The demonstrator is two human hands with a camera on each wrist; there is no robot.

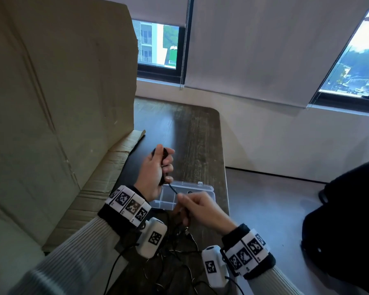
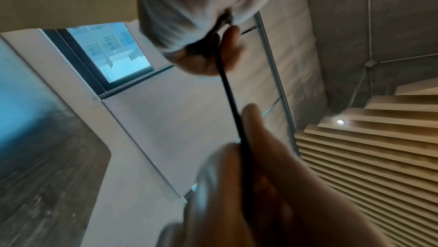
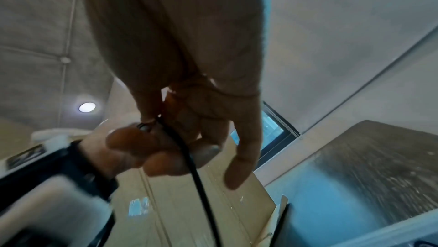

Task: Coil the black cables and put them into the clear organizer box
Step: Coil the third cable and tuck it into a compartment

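My left hand (image 1: 161, 165) is raised above the table and grips a small coil of black cable (image 1: 164, 159). A short taut strand (image 1: 172, 189) runs from it down to my right hand (image 1: 182, 199), which pinches the cable between thumb and fingers. In the left wrist view the cable (image 2: 233, 108) stretches from my left fingers (image 2: 251, 157) up to the right hand (image 2: 213, 59). In the right wrist view the cable (image 3: 198, 181) drops below my right fingers (image 3: 239, 157). The clear organizer box (image 1: 209, 193) lies open under both hands, its compartments partly hidden.
More loose black cables (image 1: 179, 252) lie tangled on the dark wooden table (image 1: 196, 135) near me. A tall cardboard box (image 1: 51, 103) stands along the left, with a flap lying on the table. A black object (image 1: 345, 220) sits on the floor at the right.
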